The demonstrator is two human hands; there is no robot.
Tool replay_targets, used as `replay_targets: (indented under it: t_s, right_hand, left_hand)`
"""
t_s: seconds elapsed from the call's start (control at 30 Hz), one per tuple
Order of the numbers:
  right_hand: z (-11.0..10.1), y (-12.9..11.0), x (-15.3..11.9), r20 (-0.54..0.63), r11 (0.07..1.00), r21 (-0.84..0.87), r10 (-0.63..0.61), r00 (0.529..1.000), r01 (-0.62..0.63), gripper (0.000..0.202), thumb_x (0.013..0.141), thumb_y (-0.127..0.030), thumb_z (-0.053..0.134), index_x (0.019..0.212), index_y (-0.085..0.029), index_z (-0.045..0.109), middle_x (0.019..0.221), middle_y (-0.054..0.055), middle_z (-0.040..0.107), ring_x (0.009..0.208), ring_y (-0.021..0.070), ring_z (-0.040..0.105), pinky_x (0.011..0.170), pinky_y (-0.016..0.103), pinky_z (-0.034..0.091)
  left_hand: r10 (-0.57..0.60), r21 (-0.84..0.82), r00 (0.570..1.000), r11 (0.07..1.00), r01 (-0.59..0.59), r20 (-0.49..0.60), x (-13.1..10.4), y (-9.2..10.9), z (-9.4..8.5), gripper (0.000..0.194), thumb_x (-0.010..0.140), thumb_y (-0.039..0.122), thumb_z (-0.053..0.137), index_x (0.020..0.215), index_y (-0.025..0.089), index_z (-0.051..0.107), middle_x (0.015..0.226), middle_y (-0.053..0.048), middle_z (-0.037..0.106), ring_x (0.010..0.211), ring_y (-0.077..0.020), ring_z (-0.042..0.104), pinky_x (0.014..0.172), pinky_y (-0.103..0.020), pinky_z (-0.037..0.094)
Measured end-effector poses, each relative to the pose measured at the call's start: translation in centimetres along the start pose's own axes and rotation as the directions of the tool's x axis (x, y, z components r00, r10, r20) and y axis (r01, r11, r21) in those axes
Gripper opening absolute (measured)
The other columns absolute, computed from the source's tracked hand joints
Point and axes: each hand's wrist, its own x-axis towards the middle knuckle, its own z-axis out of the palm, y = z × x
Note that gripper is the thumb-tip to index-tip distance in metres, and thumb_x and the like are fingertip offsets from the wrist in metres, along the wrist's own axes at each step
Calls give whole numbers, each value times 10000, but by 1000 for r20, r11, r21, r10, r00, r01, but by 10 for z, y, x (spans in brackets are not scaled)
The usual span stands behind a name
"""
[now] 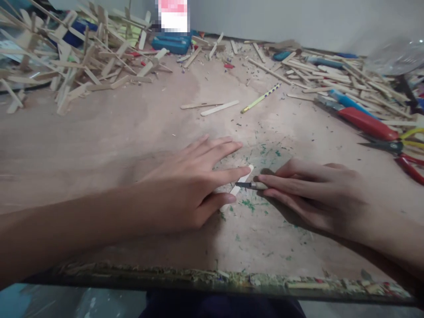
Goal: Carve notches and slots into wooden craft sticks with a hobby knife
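Note:
A pale wooden craft stick point(245, 175) lies slantwise on the table in front of me. My left hand point(202, 174) presses it down, the index fingertip near its far end and the thumb near its close end; the other fingers are stretched out over the wood. In my right hand point(308, 190) is a slim craft knife point(251, 185), pinched close to its metal collar. Its dark blade tip touches the stick between my left thumb and index finger. Most of the knife's handle is hidden by my right fingers.
Crossed craft sticks point(96, 57) pile up at the back left, beside a blue case point(171, 44). A yellow pencil point(261, 98) and two loose sticks point(220, 108) lie ahead. To the right are more sticks, a red-handled cutter point(367, 123) and scissors point(394, 146). Green shavings point(248, 204) are scattered nearby.

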Motion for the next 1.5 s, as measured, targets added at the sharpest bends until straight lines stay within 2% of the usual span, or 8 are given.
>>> replay_targets:
  t_s: [0.27, 0.47, 0.63, 0.8, 1.1, 1.23, 1.33, 1.5]
  right_hand:
    - [1, 2, -2, -13, 1000, -15, -11, 1000, 11, 204, 1318, -293, 720, 1367, -258, 916, 1018, 38, 914, 657, 146, 798, 526, 334, 592]
    - [0, -1, 0, -6, 997, -70, -33, 999, 33, 169, 1317, -254, 727, 1365, -249, 889, 1033, 31, 927, 703, 136, 820, 536, 325, 555]
    - [1, -3, -1, -1, 994, -90, -60, 998, 60, 183, 1319, -240, 708, 1378, -222, 880, 1027, 30, 923, 695, 137, 814, 547, 337, 549]
    - [5, 0, -2, -12, 993, -91, -76, 997, 75, 177, 1307, -228, 719, 1384, -202, 876, 1016, 30, 915, 673, 141, 788, 538, 351, 530]
    - [-5, -1, -3, -45, 998, -46, -52, 998, 50, 98, 1302, -232, 700, 1360, -246, 779, 1110, 50, 878, 773, 157, 810, 639, 303, 625]
    - [-3, -2, -4, -37, 1000, -26, 7, 999, -8, 31, 1329, -279, 689, 1334, -265, 716, 965, 10, 857, 666, 151, 769, 594, 306, 590]
    - [-4, 0, -4, -21, 1000, 2, 4, 1000, -4, 57, 1332, -290, 705, 1364, -289, 752, 831, -51, 802, 550, 124, 678, 545, 303, 529]
    - [-13, 3, -3, 1, 999, 50, 14, 1000, -14, 161, 1326, -326, 748, 1426, -252, 851, 849, -37, 787, 596, 94, 691, 556, 257, 507]
  left_hand:
    - [-6, -19, 999, 1000, 6, 38, 1, 0, -6, 542, 1325, 341, 629, 1827, 182, 757, 2002, -335, 548, 1901, -585, 519, 1476, -946, 487]
    - [-8, -9, 999, 1000, 9, 38, 1, -1, -2, 531, 1331, 359, 620, 1815, 200, 768, 2001, -321, 558, 1901, -557, 528, 1494, -912, 488]
    - [-20, 3, 999, 1000, 20, -48, -4, -3, 7, 515, 1325, 373, 609, 1796, 248, 773, 1991, -270, 592, 1899, -491, 540, 1537, -860, 455]
    - [-16, 12, 999, 1000, 16, -31, -6, -4, 9, 519, 1323, 358, 612, 1813, 259, 752, 2007, -252, 576, 1903, -481, 532, 1547, -851, 446]
    - [-14, 21, 1000, 1000, 15, -26, -4, -2, 6, 512, 1329, 392, 605, 1787, 246, 779, 1982, -284, 594, 1867, -512, 578, 1497, -878, 503]
    - [-31, -3, 998, 1000, 31, -53, -3, -1, 7, 513, 1313, 385, 624, 1781, 256, 788, 2004, -260, 579, 1882, -499, 561, 1521, -849, 492]
    - [-27, -13, 999, 1000, 26, -43, -3, -2, 7, 519, 1322, 396, 613, 1789, 244, 780, 2004, -260, 581, 1893, -497, 551, 1536, -848, 474]
    - [-16, -23, 999, 1000, 15, -49, -1, -2, 3, 501, 1320, 376, 623, 1758, 209, 801, 1967, -291, 615, 1867, -533, 586, 1498, -891, 502]
